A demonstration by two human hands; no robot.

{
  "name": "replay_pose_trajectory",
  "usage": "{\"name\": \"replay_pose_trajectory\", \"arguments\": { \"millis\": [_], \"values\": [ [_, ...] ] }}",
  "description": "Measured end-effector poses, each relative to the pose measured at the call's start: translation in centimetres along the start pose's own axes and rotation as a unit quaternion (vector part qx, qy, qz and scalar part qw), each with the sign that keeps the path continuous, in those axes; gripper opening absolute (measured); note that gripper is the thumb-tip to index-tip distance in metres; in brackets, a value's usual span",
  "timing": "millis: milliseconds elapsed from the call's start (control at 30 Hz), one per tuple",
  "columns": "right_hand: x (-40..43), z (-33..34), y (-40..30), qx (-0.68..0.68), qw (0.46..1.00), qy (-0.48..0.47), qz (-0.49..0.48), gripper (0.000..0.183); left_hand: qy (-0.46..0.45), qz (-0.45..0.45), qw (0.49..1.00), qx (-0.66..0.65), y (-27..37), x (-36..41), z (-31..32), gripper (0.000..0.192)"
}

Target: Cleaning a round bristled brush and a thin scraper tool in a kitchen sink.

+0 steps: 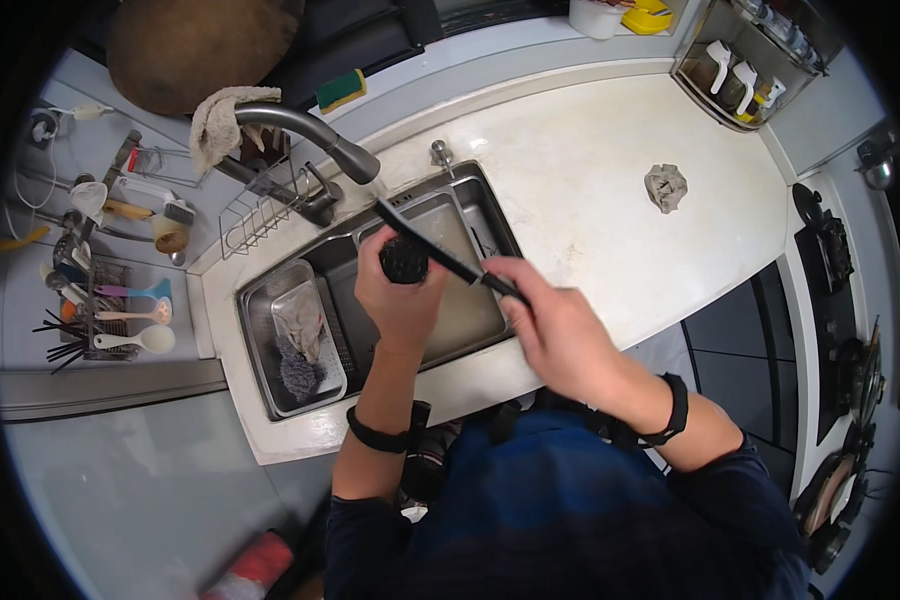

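Note:
Over the sink, my left hand (pixel 399 300) is closed around a dark round object (pixel 403 260) with a textured end; its exact kind cannot be told. My right hand (pixel 559 322) grips the handle of a long, narrow black tool (pixel 439 253), perhaps a brush, whose shaft slants up to the left past the round object. The tool's far end lies just below the spout of the metal faucet (pixel 356 159). Beneath both hands is a rectangular metal basin (pixel 457 300) set in the stainless-steel sink (pixel 356 300), holding cloudy liquid.
A perforated tray (pixel 337 386) with a cloth and a grey scrubber sits in the sink's left part. A wire rack (pixel 251 225) stands behind it. A crumpled cloth (pixel 666 187) lies on the white countertop (pixel 600 172). A green-and-yellow sponge (pixel 341 91) rests on the ledge.

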State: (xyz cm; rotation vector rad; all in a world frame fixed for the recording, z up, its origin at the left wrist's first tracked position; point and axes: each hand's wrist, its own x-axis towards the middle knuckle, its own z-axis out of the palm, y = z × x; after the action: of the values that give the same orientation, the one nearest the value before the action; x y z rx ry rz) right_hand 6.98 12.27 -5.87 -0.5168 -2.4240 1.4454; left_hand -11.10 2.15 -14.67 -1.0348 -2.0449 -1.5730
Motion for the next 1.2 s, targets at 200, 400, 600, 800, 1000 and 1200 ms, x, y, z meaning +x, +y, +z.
{"name": "replay_pose_trajectory", "arguments": {
  "millis": [200, 400, 600, 800, 1000, 1200],
  "values": [
    [-0.5, 3.7, -0.6, -0.050, 0.994, 0.034, -0.093, 0.047, 0.058, -0.075, 0.995, -0.001, 0.0, 0.1, 0.2, 0.047],
    [-0.2, 4.2, -1.1, -0.126, 0.986, -0.013, -0.107, 0.056, 0.095, -0.116, 0.989, -0.009, 0.6, 0.9, 0.1, 0.043],
    [1.8, 2.3, 0.0, -0.074, 0.992, 0.049, -0.091, 0.051, 0.092, -0.082, 0.989, 0.076, -0.6, 0.5, -0.6, 0.047],
    [0.0, 4.3, -1.3, -0.045, 0.996, -0.019, -0.071, 0.053, 0.107, -0.010, 0.992, 0.063, -0.2, 0.7, -0.1, 0.046],
    [-0.2, 5.4, -1.4, -0.063, 0.991, -0.046, -0.106, 0.058, 0.092, -0.006, 0.994, 0.064, -0.1, 1.3, 0.0, 0.045],
    [2.1, 2.6, -0.2, -0.058, 0.993, 0.054, -0.087, 0.048, 0.100, -0.005, 0.993, 0.069, -0.6, 1.8, -0.4, 0.044]
  ]
}}
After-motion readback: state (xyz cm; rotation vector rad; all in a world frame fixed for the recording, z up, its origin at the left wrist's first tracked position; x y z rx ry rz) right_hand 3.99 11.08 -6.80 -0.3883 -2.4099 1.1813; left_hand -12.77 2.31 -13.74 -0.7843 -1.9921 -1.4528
